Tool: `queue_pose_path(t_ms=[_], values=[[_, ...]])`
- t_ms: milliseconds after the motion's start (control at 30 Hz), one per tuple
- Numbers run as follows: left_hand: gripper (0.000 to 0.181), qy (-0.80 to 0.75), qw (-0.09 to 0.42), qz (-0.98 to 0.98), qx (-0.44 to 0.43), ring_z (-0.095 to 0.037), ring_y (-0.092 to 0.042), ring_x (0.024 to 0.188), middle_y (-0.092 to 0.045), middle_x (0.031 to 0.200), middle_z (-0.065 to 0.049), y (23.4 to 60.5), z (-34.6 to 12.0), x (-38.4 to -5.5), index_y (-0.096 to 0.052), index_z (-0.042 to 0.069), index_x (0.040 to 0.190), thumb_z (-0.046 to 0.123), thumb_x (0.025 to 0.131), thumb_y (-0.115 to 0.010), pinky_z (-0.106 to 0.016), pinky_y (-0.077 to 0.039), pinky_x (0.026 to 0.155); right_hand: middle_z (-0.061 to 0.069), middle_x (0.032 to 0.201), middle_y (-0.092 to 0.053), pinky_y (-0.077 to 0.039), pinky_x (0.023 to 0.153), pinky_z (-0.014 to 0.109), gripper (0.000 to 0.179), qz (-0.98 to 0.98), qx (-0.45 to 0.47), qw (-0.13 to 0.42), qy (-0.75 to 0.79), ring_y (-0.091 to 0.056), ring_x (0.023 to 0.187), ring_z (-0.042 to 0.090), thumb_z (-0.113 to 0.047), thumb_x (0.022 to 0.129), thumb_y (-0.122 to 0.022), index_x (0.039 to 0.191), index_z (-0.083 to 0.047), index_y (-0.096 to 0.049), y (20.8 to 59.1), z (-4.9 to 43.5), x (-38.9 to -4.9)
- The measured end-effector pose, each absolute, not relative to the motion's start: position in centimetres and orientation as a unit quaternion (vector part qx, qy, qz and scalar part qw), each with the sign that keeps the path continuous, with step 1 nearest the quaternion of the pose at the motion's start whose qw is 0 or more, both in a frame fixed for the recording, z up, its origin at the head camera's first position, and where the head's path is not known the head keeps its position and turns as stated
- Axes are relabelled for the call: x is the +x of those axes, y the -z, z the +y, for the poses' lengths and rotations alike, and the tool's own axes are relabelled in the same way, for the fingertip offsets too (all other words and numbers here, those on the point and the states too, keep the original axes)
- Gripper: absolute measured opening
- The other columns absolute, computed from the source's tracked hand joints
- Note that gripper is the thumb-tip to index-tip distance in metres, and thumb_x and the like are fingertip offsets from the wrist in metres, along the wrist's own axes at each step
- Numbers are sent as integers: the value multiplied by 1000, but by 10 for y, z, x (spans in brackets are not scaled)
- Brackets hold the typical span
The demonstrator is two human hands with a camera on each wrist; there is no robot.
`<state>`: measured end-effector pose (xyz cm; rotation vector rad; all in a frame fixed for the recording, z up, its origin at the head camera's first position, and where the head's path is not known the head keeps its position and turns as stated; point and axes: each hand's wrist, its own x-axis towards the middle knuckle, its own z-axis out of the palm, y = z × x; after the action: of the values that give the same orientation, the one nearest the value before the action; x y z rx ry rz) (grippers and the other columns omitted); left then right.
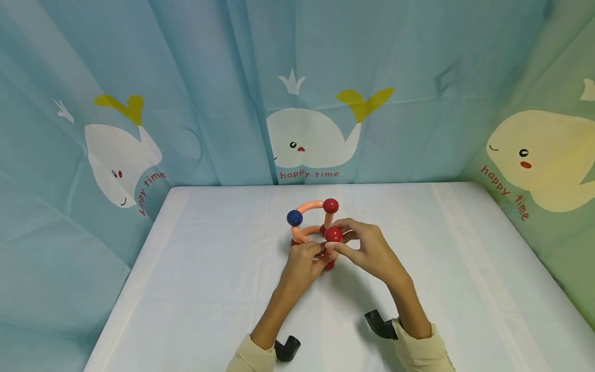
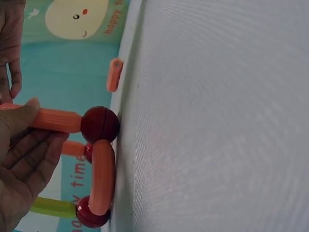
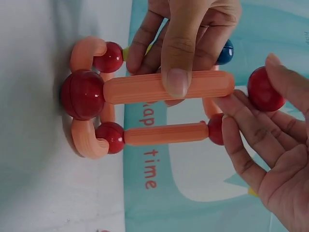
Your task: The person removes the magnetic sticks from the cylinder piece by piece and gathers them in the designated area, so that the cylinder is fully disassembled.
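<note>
A frame of magnetic sticks and balls stands on the white table, with a blue ball (image 1: 295,217) and a red ball (image 1: 330,205) at upper corners. My left hand (image 1: 302,266) pinches an upright straight orange stick (image 3: 145,88) between thumb and fingers. Its lower end meets a red base ball (image 3: 83,94), joined to curved orange sticks (image 2: 103,176). Just over the stick's upper end, my right hand (image 1: 372,250) holds another red ball (image 3: 265,89) between thumb and fingers. A second straight orange stick (image 3: 166,134) stands beside the held one. A yellow-green stick (image 2: 53,207) rises from another base ball.
The white table (image 1: 209,289) ends at a blue curtain (image 1: 209,103) printed with whales. In the left wrist view an orange piece (image 2: 114,75) shows near the table's edge. Black wrist mounts (image 1: 287,349) stick out by both sleeves.
</note>
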<state>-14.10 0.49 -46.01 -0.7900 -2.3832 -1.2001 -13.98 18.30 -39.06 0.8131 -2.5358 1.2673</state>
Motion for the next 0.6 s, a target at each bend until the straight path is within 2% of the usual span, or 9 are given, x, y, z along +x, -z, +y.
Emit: queue_pose_path(t_ms=[267,433,500,600], values=[[19,428,177,-842,-278,-11,-71,74,-73,79,-4,461,5,-142,-76,4,97,17,82,-78,-13,-54,70,7,106,-71,-59,72,27,38,-863,252,91,-428,-73,83,18,-18,83,-78,116,-5,-64,389,183,-138],[14,426,173,-844,-277,-10,-72,79,-73,80,-3,461,6,-142,-75,6,94,15,83,-77,-14,-55,73,6,105,-70,-59,73,32,39,-861,229,132,-435,-72,83,18,-15,81,-80,116,-6,-65,389,190,-141],[13,422,172,-846,-278,-10,-72,80,-73,81,-2,461,6,-143,-74,6,93,15,83,-78,-15,-55,75,6,104,-69,-59,73,28,39,-862,208,151,-437,-71,84,19,-13,81,-80,116,-6,-65,390,196,-143],[12,422,172,-846,-277,-9,-71,81,-73,82,-1,461,7,-143,-73,6,92,15,84,-77,-16,-56,75,10,107,-68,-55,74,16,40,-863,166,161,-449,-70,89,24,-13,83,-78,119,-5,-65,392,206,-150]])
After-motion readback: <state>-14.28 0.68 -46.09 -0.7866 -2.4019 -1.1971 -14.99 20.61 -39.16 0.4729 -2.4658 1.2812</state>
